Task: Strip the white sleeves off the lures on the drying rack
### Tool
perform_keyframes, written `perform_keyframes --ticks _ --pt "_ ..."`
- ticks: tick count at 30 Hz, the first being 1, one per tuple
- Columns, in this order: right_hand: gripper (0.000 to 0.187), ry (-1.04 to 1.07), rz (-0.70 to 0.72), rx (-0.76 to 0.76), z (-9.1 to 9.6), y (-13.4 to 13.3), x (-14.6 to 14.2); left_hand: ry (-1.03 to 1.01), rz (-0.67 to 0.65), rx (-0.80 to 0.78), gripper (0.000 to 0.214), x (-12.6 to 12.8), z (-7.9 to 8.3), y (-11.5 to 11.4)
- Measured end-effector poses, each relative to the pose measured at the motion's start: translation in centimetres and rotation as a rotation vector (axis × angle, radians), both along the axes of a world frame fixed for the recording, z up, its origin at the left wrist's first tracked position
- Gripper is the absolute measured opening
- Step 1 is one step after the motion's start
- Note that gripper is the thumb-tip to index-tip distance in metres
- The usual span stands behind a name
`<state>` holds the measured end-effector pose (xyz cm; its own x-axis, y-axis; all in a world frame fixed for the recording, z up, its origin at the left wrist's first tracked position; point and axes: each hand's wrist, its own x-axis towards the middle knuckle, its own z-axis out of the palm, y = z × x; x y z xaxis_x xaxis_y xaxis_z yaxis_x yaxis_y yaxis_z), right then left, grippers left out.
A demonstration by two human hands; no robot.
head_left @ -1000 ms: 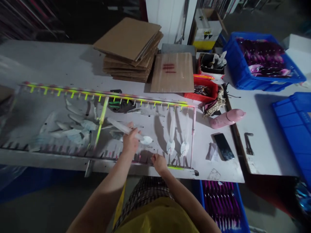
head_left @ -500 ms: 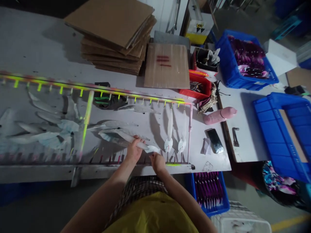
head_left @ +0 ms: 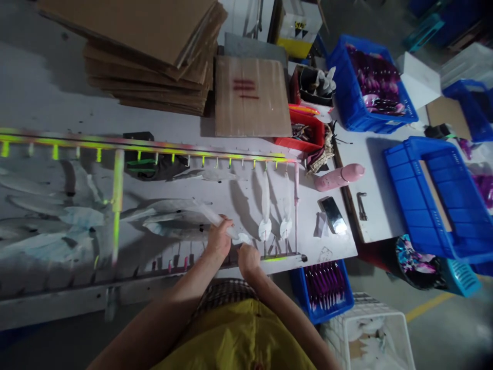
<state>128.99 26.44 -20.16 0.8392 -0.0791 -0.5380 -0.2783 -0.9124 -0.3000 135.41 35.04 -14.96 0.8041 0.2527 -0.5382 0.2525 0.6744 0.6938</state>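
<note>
My left hand (head_left: 220, 239) is wrapped round the body of a long, pale white fishing lure (head_left: 210, 211) with a broad tail. The lure slants down to the right. At its tail end (head_left: 243, 238) my right hand (head_left: 249, 259) is closed, with fingertips against the tail edge; exactly what they pinch is partly hidden. Right of my hands, two similar white lures (head_left: 265, 205) hang stretched between the top and bottom rails of a paint-marked rack (head_left: 215, 155). More white lures (head_left: 169, 205) lie loose on the table to the left.
Stacked cardboard (head_left: 150, 77) and a marked board (head_left: 252, 97) lie at the back. To the right are a red bin (head_left: 318, 134), a pink bottle (head_left: 341, 176), a phone (head_left: 333, 215) and an empty blue crate (head_left: 400, 164). A blue crate of purple lures (head_left: 323, 290) stands below the table edge.
The view has shifted, so the table's left part appears lower and the right side moves left. The held lure's far end now tilts up more steeply. Both hands stay at the lure.
</note>
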Motion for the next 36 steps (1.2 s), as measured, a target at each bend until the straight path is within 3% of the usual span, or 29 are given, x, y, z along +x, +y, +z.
perform_keyframes --ticks 6,9,11,14,17,28,36 --pt "0.021 0.059 0.03 -0.072 0.1 0.5 0.4 0.005 -0.209 0.123 0.023 1.7 0.2 -1.0" --pt "0.016 0.047 0.008 -0.026 -0.2 0.1 -0.1 0.005 -0.407 0.221 0.017 3.8 -0.9 -1.7" --pt "0.019 -0.038 -0.083 0.046 -0.7 -0.6 -0.8 0.006 -0.474 0.253 0.014 5.4 -2.0 -2.0" --pt "0.035 -0.21 -0.3 0.227 -1.6 -1.6 -2.0 0.032 -0.497 0.247 0.013 7.5 -3.1 -2.0" --pt "0.045 -0.278 -0.421 0.393 -2.4 -2.1 -2.7 0.051 -0.506 0.225 0.011 8.5 -3.5 -1.8" --pt "0.05 -0.283 -0.441 0.462 -1.8 -1.9 -2.4 0.052 -0.634 0.203 0.009 10.3 -2.7 -3.8" --pt "0.055 -0.247 -0.419 0.437 -1.9 -1.8 -2.4 -0.018 -0.732 0.193 0.011 10.9 -3.2 -3.4"
